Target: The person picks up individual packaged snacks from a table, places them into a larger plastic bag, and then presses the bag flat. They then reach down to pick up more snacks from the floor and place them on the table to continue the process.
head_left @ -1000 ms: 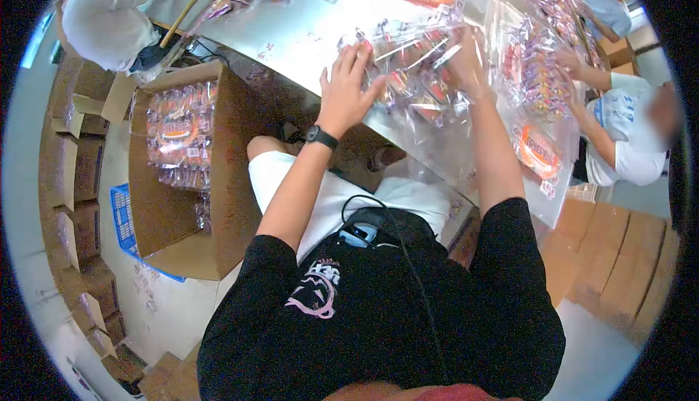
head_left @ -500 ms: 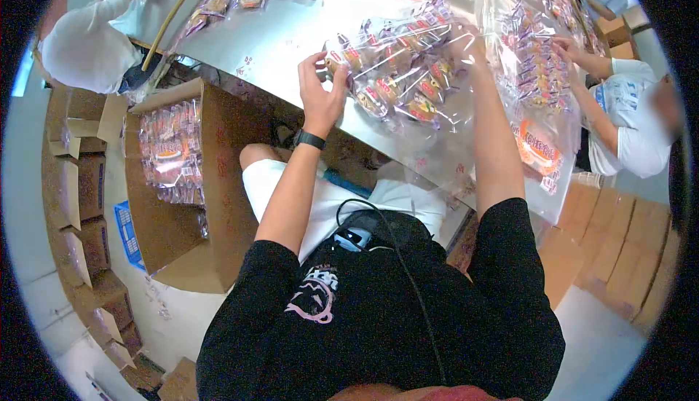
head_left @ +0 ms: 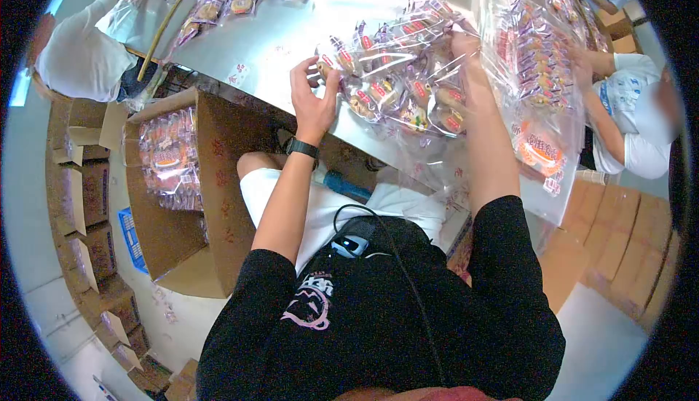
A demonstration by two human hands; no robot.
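On the table (head_left: 273, 59), both hands touch clear packaging (head_left: 408, 73).

There's one camera here, up on the wearer's head, facing forward and steeply down in a wide round view: black shirt (head_left: 393, 306) very close at six o'clock, metal tabletop (head_left: 280, 48) farther out toward twelve, open carton (head_left: 227, 197) at nine.

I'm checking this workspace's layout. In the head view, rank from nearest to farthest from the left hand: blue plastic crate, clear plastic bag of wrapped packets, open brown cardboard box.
1. Clear plastic bag, at the left hand's fingertips.
2. Open brown cardboard box, left of the lap.
3. Blue plastic crate, beyond the box, farther left.
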